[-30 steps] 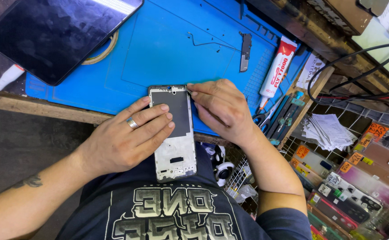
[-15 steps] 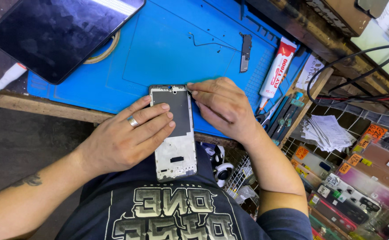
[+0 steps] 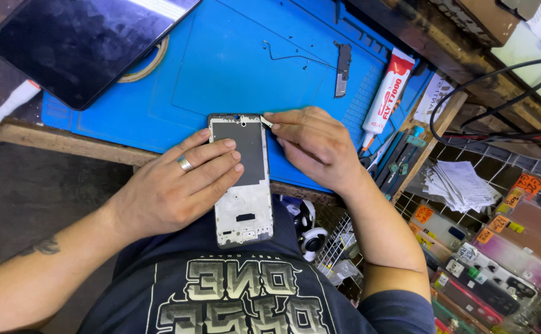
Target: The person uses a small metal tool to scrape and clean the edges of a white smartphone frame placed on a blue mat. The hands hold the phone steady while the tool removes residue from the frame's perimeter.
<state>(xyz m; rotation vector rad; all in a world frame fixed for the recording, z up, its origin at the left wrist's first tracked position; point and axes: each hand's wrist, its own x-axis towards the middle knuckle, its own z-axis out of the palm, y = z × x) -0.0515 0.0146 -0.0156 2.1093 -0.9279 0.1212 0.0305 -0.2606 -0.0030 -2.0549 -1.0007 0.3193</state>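
While my left hand [image 3: 171, 192] clamps the phone frame [image 3: 243, 179] over the edge of the blue mat [image 3: 233, 68], its fingers lie across the frame's middle. My right hand [image 3: 317, 148] pinches a thin tool [image 3: 266, 121] against the frame's top right corner.

- A blue rubber work mat [image 3: 233, 68] covers the upper middle of the frame, lying on a worn wooden bench [image 3: 47, 137].
- A dark glass-fronted tablet [image 3: 78, 43] sits upper left, overlapping the mat's corner; a white cable [image 3: 7, 108] plugs into its lower edge.
- A white glue tube with a red cap end [image 3: 386, 93] lies tilted at the mat's right edge.
- A small dark flat strip [image 3: 343, 69], perhaps a phone part, lies upper centre.
- A stack of white paper slips [image 3: 459, 185] rests on a wire rack at right.
- Coloured packets [image 3: 499, 247] fill the lower right.
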